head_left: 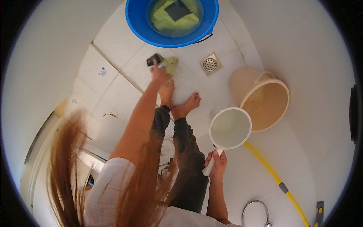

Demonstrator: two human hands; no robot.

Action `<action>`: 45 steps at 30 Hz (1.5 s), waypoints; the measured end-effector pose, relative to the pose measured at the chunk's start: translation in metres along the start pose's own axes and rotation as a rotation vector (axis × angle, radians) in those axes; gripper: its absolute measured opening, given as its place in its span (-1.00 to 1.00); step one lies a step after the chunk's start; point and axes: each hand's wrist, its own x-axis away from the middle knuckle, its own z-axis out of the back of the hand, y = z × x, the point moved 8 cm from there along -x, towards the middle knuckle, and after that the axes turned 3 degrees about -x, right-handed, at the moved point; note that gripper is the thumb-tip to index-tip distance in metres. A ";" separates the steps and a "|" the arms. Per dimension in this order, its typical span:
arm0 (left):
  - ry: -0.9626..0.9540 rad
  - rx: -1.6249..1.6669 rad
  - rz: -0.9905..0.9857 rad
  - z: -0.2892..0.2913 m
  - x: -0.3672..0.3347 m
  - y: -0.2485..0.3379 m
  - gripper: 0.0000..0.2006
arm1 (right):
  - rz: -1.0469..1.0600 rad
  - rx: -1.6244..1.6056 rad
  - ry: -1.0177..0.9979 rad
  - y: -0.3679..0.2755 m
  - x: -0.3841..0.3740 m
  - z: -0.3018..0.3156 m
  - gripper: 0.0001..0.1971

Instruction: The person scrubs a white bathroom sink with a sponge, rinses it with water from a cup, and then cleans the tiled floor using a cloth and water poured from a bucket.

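In my right hand is the handle of a white water dipper, its wide round bowl turned up toward me. My left hand reaches down close to the floor by my left foot. Its fingers are on a wet, crumpled yellow-green cloth with a black piece beside it; blur hides whether the two are joined. Just beyond stands a blue bucket with cloudy water, holding more yellow-green cloth and a dark square patch.
A beige bucket with a handle stands to the right, partly behind the dipper. A metal floor drain is set in the white tiles. A yellow pole slants at the right, near a bent metal hose. Long hair hangs across the lower left.
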 end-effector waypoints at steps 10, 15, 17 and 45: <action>0.373 0.058 -0.117 0.038 -0.070 -0.049 -0.50 | 0.183 0.288 -0.001 -0.064 -0.032 -0.018 -0.85; 0.409 0.188 0.107 0.053 -0.086 -0.060 -0.41 | 0.098 0.272 -0.047 -0.058 -0.039 -0.036 -0.82; 0.469 0.140 0.144 0.061 -0.087 -0.055 -0.37 | 0.119 0.340 -0.037 -0.060 -0.044 -0.039 -0.84; 0.104 0.117 -0.544 0.026 0.135 0.113 -0.52 | 0.946 1.311 0.165 -0.060 0.012 -0.077 -0.33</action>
